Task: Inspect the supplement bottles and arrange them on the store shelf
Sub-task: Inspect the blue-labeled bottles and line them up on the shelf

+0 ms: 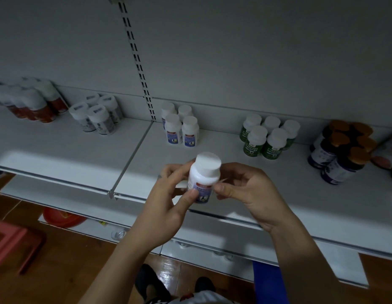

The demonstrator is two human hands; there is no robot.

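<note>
A white shelf (70, 154) spans the view. Along its back stand red-labelled bottles (37, 106) at far left, then grey-labelled bottles (98, 119), four blue-labelled bottles (181, 130), green-labelled bottles (267, 139) and dark orange-capped bottles (339, 154). A red stool (13, 244) sits lower left. Over the shelf's front edge, the left hand (166, 207) and right hand (252, 191) hold one white-capped bottle (204, 174) nearly upright, fingers (188, 198) curled closely round its label.

Here's the white bottle (203, 178), white cap, blue label with a red band, held upright at centre frame, off the shelf (70, 150). Four matching bottles (182, 129) stand clustered just above it, on the shelf.
</note>
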